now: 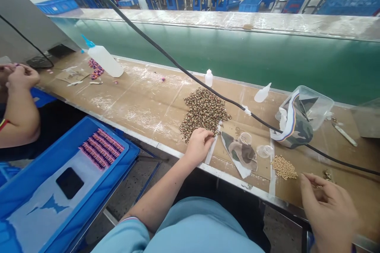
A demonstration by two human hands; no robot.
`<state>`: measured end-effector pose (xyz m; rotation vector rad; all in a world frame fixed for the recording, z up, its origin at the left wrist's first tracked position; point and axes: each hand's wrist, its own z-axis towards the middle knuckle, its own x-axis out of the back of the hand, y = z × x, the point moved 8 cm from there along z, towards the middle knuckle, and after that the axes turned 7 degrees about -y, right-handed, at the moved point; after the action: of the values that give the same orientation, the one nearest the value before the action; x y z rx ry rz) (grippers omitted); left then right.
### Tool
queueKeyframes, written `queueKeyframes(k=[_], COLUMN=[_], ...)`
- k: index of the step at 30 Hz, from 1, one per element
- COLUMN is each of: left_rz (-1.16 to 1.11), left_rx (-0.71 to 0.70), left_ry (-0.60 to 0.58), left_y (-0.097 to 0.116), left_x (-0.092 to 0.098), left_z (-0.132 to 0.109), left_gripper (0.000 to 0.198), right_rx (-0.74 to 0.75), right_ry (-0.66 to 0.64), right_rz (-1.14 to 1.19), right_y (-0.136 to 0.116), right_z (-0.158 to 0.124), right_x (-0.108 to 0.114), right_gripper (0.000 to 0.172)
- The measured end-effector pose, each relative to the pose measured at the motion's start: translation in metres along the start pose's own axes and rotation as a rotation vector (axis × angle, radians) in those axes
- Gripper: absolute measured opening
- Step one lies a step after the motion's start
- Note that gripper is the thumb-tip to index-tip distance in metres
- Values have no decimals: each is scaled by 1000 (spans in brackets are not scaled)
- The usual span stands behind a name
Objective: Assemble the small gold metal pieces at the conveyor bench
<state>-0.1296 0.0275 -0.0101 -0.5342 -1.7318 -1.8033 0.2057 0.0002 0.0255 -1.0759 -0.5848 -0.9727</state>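
Observation:
My left hand (199, 145) rests at the near edge of a heap of small leopard-patterned pieces (203, 111) on the worktable (142, 99); its fingers are curled down into the pieces, and what they pinch is hidden. My right hand (328, 207) hovers at the table's front edge to the right, fingers bent and pinched on a tiny piece I cannot make out. Just left of it lies a small pile of beige beads (284, 167). A camouflage fabric scrap (241, 153) and two small clear cups (246, 138) lie between my hands.
A black cable (178, 67) crosses the table diagonally. A large glue bottle (102, 60), two small dropper bottles (208, 78), and a clear tub with fabric (303, 116) stand around. Another person's hands (18, 77) work at far left. A blue crate (59, 182) sits below left.

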Motion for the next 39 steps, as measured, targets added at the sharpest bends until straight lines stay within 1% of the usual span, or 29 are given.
queueKeyframes(k=[3, 5, 8, 10, 15, 18, 22, 25, 30, 33, 35, 37, 39], left_rz=[41, 54, 48, 43, 58, 77, 95, 123, 147, 95, 35, -42, -145], left_rx=[1, 2, 30, 49, 24, -15, -50, -50, -79, -113, -102, -76, -51], left_ry=[6, -15, -42, -40, 2, -33, -63, -86, -53, -2, 45, 79, 80], left_y=[1, 2, -1, -3, -2, 3, 7, 8, 7, 7, 5, 4, 4], left_x=[-1, 1, 6, 9, 10, 4, -1, -4, -7, -3, 2, 6, 7], left_z=[0, -1, -3, -3, 0, 3, 4, 4, 1, -4, -7, -10, -11], left_gripper=[12, 13, 15, 15, 20, 18, 16, 12, 14, 14, 12, 10, 10], right_rx=[100, 170, 270, 301, 300, 309, 309, 272, 211, 174, 173, 196, 240], right_ry=[3, -33, -82, -97, -129, -166, -180, -194, -190, -199, -199, -184, -151], right_rz=[3, 41, 94, 119, 153, 167, 160, 140, 120, 107, 110, 109, 99], right_y=[-32, -50, -69, -77, -87, -95, -105, -106, -102, -103, -105, -109, -114], right_z=[2, 1, -1, -2, 1, 1, 3, 4, 5, 8, 11, 14, 16], right_x=[-8, -15, -23, -27, -35, -40, -45, -50, -53, -57, -60, -63, -65], right_gripper=[30, 27, 22, 20, 17, 17, 24, 31, 36, 37, 37, 36, 34])
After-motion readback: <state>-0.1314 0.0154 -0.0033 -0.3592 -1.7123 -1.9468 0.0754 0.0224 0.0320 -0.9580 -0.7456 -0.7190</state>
